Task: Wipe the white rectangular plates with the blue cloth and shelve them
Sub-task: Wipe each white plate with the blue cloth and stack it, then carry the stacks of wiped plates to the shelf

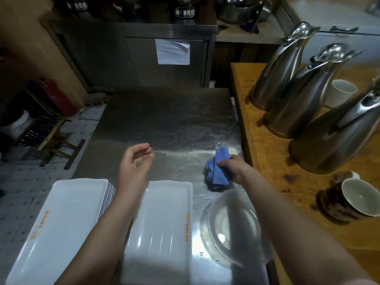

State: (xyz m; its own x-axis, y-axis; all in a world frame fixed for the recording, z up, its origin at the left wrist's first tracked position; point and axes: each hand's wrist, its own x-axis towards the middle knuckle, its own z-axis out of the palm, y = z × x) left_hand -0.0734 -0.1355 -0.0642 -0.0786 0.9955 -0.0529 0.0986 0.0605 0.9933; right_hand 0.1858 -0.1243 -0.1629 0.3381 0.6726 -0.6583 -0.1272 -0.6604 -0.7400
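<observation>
Now | right grip [234, 169] pinches blue cloth [218, 170] near table [164, 120] right edge | left grip [133, 163] loose, apparently empty (blurred), past plates [162, 223]

Stack of white plates [67, 219]: one, number within unclear. Single white plate [164, 223]: one. Blue cloth [219, 171]: one. Glass bowl [230, 227]: one. Steel jugs [281, 66] [306, 95] [337, 136]: three. Cups [341, 93] [357, 200]: two.

Materials and finishes, work station.
The steel table top [168, 120] is brushed metal, water-spotted. The white rectangular plates [164, 223] carry a smooth glossy glaze. The blue cloth [218, 171] is matt, crumpled fabric. The clear bowl [230, 223] is transparent and shiny; the side counter [267, 161] stained wood; the jugs [298, 103] satin-finished metal.
</observation>
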